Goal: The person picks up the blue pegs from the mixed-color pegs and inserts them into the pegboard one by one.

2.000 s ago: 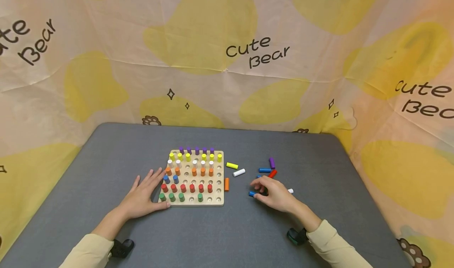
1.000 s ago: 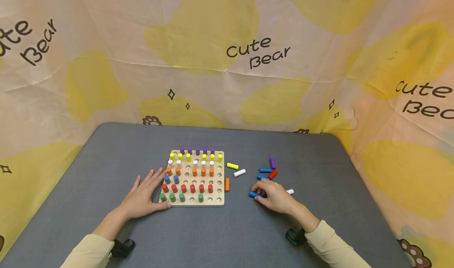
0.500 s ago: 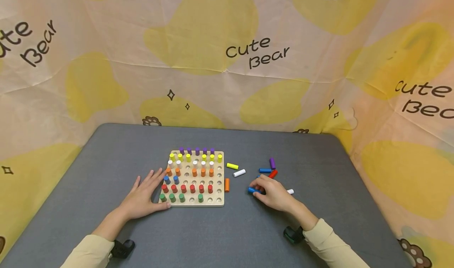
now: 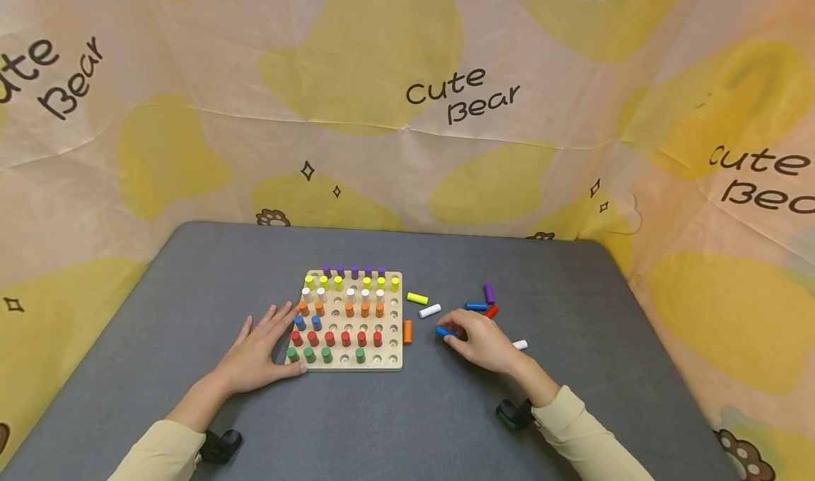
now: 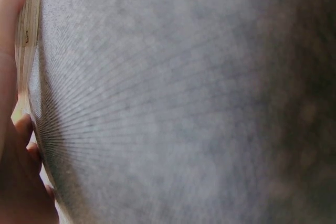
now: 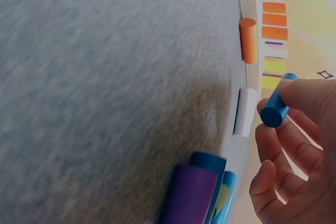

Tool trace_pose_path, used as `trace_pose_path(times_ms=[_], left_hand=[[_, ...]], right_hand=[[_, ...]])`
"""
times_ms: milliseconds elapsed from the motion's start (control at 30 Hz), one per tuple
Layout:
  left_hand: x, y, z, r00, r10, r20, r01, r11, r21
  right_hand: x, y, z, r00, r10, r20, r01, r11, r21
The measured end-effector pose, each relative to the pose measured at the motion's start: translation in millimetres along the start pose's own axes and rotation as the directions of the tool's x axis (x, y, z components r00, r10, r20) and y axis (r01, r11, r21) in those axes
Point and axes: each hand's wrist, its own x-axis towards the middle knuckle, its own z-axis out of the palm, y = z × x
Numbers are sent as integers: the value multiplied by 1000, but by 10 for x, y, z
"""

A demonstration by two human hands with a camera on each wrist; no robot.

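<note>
My left hand [image 4: 255,357] lies flat with spread fingers against the left side of the wooden peg board [image 4: 385,350], thumb at the near corner. In the left wrist view, the thumb [image 5: 11,9] touches the board's edge [image 5: 30,40]. Rows of coloured pegs stand in the board, among them two blue ones [image 4: 316,322]. To the right of the board, my right hand [image 4: 480,341] pinches a blue peg [image 4: 445,332] between thumb and index finger. The right wrist view shows this blue peg [image 6: 276,103] tilted, its other fingers loosely bent beneath.
Loose pegs lie right of the board: yellow [image 4: 417,298], white [image 4: 429,311], orange [image 4: 407,332], blue [image 4: 476,306], purple [image 4: 489,293] and red [image 4: 492,312]. Another white peg [image 4: 521,344] shows behind the right hand. A patterned cloth [image 4: 382,148] hangs behind the grey table [image 4: 356,424].
The right hand has picked up a blue peg from the table and carried it left, nearer the board. My left hand and the standing pegs have stayed put.
</note>
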Motion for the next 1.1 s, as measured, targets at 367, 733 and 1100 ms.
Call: trace_pose_path(times_ms=[367, 733, 1100], left_hand=[[4, -12, 9, 1000, -5, 5, 5, 1000, 5], [0, -4, -2, 1000, -6, 7, 6, 1000, -2], [-4, 5, -1, 1000, -7, 1, 7, 1000, 0]], right_hand=[[148, -96, 44, 1000, 13, 26, -15, 998, 54], [256, -182, 58, 1000, -6, 17, 5, 998, 69], [389, -274, 91, 1000, -12, -20, 15, 988, 151]])
